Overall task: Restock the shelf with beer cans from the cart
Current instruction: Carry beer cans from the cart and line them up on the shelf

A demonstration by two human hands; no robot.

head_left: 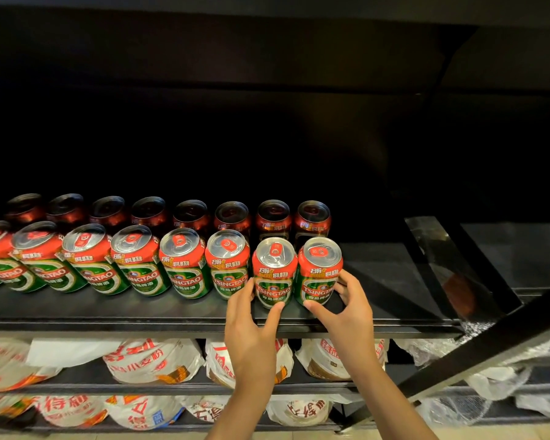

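Note:
Green and red Tsingtao beer cans stand in two rows on a black shelf (394, 274). The front row (134, 265) holds several cans, and a back row (191, 214) sits in shadow behind it. My left hand (251, 325) grips the second can from the right (274, 268), thumb and fingers curled round its base. My right hand (346, 309) grips the rightmost front can (319, 265) the same way. Both cans stand upright on the shelf.
Right of the cans the shelf surface lies bare up to a slanted black bracket (464, 281). The shelf above overhangs, dark. Below, two lower shelves hold white bags with red print (153, 360) and clear plastic bags (489, 376).

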